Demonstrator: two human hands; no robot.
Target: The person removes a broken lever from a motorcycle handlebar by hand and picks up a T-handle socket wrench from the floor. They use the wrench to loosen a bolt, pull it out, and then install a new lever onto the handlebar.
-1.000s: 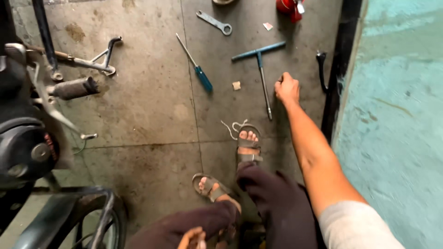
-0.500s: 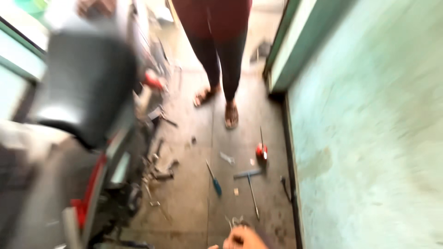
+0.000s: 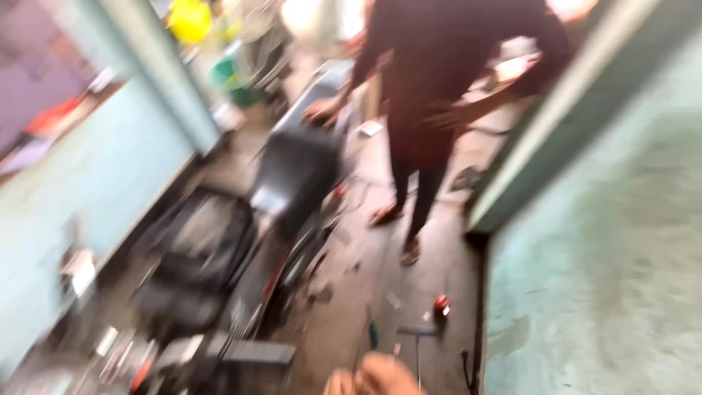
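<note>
Hand (image 3: 380, 377) blurred at bottom edge near T-handle wrench (image 3: 418, 333); grip state unreadable.

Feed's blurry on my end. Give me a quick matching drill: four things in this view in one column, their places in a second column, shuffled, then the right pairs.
Things:
1. T-handle wrench
2. small red object
3. yellow object
4. other person's sandalled feet

Places:
A. top left, far back
B. on the floor by the base of the teal wall
C. mid-floor, beside the dark scooter
D. on the floor just above the hand at the bottom edge

Pairs: 1-D, 2-B, 3-A, 4-C
</note>
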